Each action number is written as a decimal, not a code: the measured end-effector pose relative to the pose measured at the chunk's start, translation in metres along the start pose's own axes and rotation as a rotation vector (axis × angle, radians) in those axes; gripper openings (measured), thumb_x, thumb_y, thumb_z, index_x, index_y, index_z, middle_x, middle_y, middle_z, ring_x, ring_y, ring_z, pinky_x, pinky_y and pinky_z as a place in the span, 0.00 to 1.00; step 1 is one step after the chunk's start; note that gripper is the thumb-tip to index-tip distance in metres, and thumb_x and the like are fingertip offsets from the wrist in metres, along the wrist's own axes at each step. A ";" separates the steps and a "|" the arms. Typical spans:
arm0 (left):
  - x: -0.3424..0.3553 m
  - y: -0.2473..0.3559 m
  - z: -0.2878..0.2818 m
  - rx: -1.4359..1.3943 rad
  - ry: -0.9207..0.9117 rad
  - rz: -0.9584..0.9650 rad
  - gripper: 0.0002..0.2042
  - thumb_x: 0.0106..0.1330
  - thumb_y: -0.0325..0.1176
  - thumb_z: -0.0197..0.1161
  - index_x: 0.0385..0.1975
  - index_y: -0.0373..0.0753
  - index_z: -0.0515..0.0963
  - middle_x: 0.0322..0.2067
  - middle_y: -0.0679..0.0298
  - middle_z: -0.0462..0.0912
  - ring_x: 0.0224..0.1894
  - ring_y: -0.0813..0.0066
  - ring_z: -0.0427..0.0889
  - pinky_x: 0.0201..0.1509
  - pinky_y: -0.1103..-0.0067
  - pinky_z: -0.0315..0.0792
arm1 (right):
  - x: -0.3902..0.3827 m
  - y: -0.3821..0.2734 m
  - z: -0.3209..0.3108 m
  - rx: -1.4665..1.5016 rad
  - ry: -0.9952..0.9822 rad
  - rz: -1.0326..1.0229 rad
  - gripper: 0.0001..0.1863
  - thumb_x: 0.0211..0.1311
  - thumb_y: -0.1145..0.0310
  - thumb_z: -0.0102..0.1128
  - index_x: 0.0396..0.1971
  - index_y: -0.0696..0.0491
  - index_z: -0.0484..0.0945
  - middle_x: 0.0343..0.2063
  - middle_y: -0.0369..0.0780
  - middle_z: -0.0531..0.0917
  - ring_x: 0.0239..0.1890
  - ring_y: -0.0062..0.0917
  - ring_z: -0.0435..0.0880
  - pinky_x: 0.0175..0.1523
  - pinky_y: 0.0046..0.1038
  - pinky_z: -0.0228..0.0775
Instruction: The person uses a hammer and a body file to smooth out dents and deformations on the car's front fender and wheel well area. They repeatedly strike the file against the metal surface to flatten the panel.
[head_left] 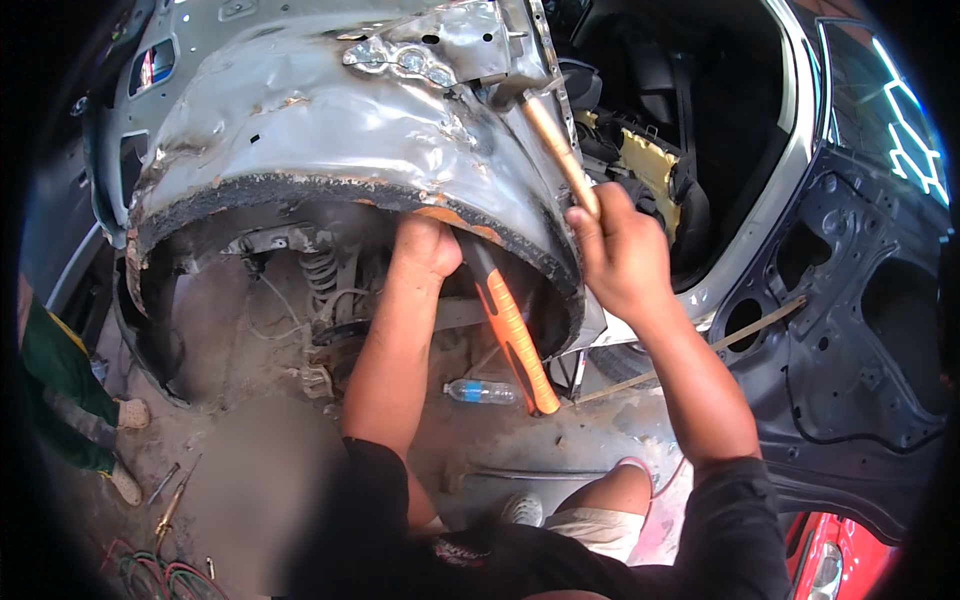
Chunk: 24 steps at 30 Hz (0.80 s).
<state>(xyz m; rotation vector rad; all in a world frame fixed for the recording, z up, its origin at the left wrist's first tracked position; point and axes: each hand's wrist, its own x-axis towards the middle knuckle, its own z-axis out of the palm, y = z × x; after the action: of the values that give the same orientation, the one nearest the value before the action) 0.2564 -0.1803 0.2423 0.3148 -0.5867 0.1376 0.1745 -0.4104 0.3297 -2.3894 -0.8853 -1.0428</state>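
Note:
My left hand (428, 247) reaches up under the torn, dark lip of a bare-metal wheel arch (330, 125); its fingers are mostly hidden behind that lip. Right beside it, an orange-handled hammer (512, 335) slants down out of the arch, grip end lowest. Its head is out of sight, and the left hand appears to hold it from the upper end. In my right hand (625, 250), closed around the handle, is a wooden-handled hammer (560, 150). Its far end points up and left, over the panel's right edge by the door opening.
Inside the arch are a coil spring (320, 272) and suspension parts. A plastic bottle (480, 391) lies on the floor beneath. To the right hangs an open dark door (850, 300), with a thin strip (700, 352) across it. Another person's legs (75, 390) stand at left, near hoses (160, 572).

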 end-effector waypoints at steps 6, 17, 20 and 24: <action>-0.001 -0.007 0.008 0.007 0.011 0.008 0.21 0.77 0.51 0.53 0.56 0.41 0.75 0.50 0.58 0.83 0.52 0.61 0.83 0.58 0.62 0.79 | -0.011 0.004 0.020 0.004 -0.119 0.039 0.10 0.74 0.67 0.55 0.41 0.59 0.71 0.17 0.52 0.75 0.24 0.65 0.72 0.32 0.48 0.69; -0.006 -0.002 0.011 -0.001 -0.005 -0.016 0.20 0.74 0.48 0.56 0.56 0.40 0.75 0.50 0.59 0.82 0.52 0.62 0.82 0.57 0.60 0.79 | 0.012 0.003 -0.045 0.553 -0.135 0.384 0.13 0.81 0.59 0.49 0.42 0.55 0.71 0.17 0.33 0.73 0.13 0.16 0.71 0.17 0.20 0.60; -0.003 -0.006 -0.017 -0.059 -0.159 -0.041 0.20 0.76 0.47 0.54 0.57 0.40 0.74 0.50 0.58 0.82 0.52 0.61 0.82 0.58 0.60 0.79 | -0.004 -0.001 -0.020 0.570 0.011 0.210 0.12 0.81 0.60 0.49 0.42 0.54 0.70 0.17 0.33 0.73 0.13 0.16 0.71 0.18 0.21 0.62; -0.005 -0.007 0.009 0.049 0.139 0.037 0.21 0.77 0.52 0.51 0.55 0.41 0.76 0.48 0.60 0.83 0.50 0.61 0.82 0.56 0.61 0.78 | 0.007 -0.007 -0.038 0.463 -0.289 0.275 0.12 0.78 0.62 0.52 0.41 0.57 0.70 0.18 0.38 0.76 0.18 0.24 0.78 0.26 0.30 0.69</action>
<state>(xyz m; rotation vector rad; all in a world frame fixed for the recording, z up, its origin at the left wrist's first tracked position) 0.2490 -0.1905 0.2449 0.3387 -0.4521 0.2078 0.1537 -0.4240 0.3601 -2.2016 -0.7587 -0.3450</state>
